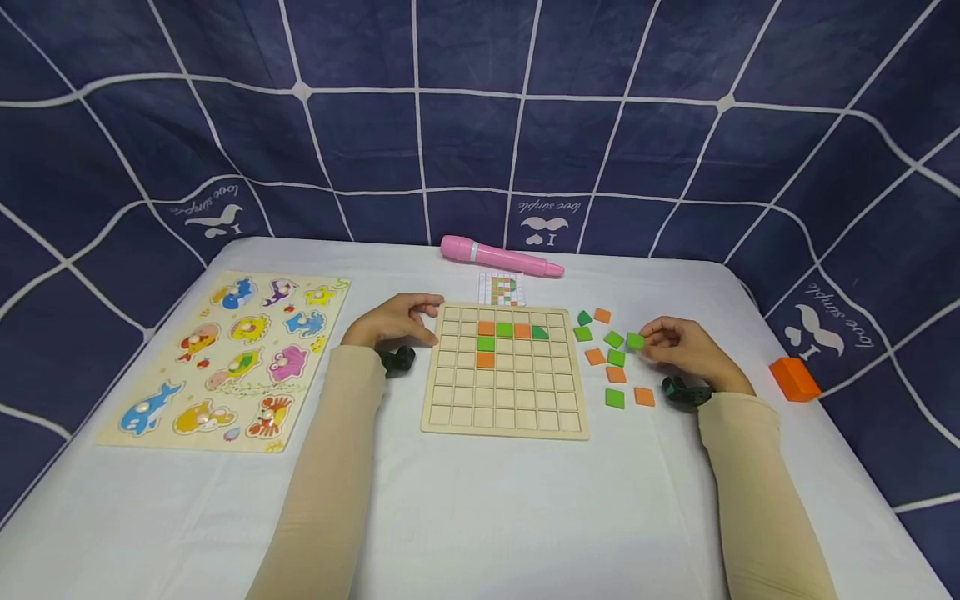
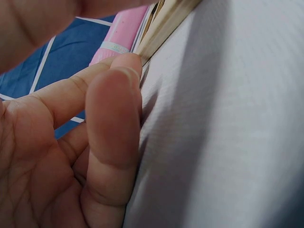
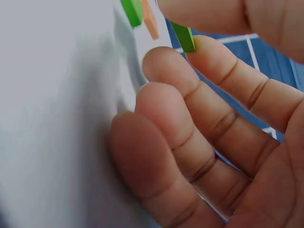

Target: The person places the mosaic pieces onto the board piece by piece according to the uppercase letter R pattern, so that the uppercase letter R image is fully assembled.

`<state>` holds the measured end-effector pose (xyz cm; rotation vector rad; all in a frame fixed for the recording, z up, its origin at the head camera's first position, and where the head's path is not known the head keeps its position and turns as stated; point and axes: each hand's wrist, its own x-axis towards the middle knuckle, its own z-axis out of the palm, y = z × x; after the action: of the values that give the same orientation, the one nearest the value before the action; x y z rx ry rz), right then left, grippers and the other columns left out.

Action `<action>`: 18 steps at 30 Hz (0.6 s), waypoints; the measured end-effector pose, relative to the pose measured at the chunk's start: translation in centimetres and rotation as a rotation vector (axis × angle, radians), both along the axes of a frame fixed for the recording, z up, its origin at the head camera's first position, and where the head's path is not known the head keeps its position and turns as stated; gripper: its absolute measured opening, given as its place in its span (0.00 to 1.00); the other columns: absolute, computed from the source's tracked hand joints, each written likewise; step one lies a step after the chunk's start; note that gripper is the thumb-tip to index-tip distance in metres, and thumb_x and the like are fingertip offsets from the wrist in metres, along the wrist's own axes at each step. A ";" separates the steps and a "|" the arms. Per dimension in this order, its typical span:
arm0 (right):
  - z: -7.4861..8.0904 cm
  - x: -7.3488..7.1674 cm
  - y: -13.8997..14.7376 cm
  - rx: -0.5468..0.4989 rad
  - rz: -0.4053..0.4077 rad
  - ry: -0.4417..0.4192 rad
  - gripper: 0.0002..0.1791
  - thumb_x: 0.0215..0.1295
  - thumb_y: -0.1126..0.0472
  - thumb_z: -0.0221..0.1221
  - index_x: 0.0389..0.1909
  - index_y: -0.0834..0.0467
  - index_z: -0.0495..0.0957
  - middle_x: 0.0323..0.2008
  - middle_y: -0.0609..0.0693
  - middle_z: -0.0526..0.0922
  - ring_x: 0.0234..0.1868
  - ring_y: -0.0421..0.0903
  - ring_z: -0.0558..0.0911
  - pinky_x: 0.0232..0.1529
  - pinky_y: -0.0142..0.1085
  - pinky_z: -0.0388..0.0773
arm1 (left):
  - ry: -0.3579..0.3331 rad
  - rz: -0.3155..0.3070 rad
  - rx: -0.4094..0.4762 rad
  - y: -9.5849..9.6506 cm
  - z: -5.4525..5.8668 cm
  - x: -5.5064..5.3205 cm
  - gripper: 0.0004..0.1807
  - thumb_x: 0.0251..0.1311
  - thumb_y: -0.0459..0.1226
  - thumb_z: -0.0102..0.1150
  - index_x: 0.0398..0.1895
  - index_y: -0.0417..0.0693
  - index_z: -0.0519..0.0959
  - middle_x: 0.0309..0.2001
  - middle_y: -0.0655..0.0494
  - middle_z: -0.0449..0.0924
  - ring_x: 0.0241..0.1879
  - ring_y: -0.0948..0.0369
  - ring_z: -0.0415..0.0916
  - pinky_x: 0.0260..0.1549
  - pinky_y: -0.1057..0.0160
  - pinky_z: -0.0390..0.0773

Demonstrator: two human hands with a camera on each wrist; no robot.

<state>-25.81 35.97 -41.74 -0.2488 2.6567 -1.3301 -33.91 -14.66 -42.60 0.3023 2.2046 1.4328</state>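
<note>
In the head view my right hand pinches a green square tile between thumb and index finger, just above the loose tiles. The right wrist view shows that tile's green edge at the fingertips, the other fingers loosely bent. At the wooden grid board, my left hand rests by the upper left edge, its fingertips touching the side. Set in the grid are orange and green squares, such as an orange tile, and a green rounded piece at the row's right end.
Several loose green and orange tiles lie right of the board. Behind it are a small pattern card and a pink pen-like stick. A sea-animal puzzle board lies left; an orange block sits at the right edge.
</note>
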 end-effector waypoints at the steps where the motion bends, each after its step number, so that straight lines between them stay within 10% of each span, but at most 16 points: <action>1: 0.2 0.0 -0.2 -0.001 0.002 -0.003 0.20 0.68 0.70 0.66 0.57 0.76 0.76 0.40 0.53 0.84 0.35 0.37 0.81 0.37 0.30 0.82 | 0.003 0.000 -0.001 0.0 0.0 0.0 0.51 0.52 0.22 0.76 0.83 0.38 0.65 0.62 0.43 0.71 0.38 0.59 0.68 0.35 0.71 0.73; 18: 1.8 -0.2 -5.3 -0.060 0.112 0.034 0.17 0.66 0.74 0.67 0.53 0.75 0.77 0.35 0.53 0.89 0.33 0.36 0.84 0.36 0.30 0.82 | 0.014 -0.004 -0.003 0.0 -0.2 0.1 0.50 0.53 0.23 0.76 0.82 0.38 0.66 0.60 0.44 0.71 0.37 0.60 0.68 0.35 0.71 0.72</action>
<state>-25.98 30.71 -39.97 -0.4251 2.5898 -1.3833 -33.82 -14.70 -42.76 0.3167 2.2153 1.4292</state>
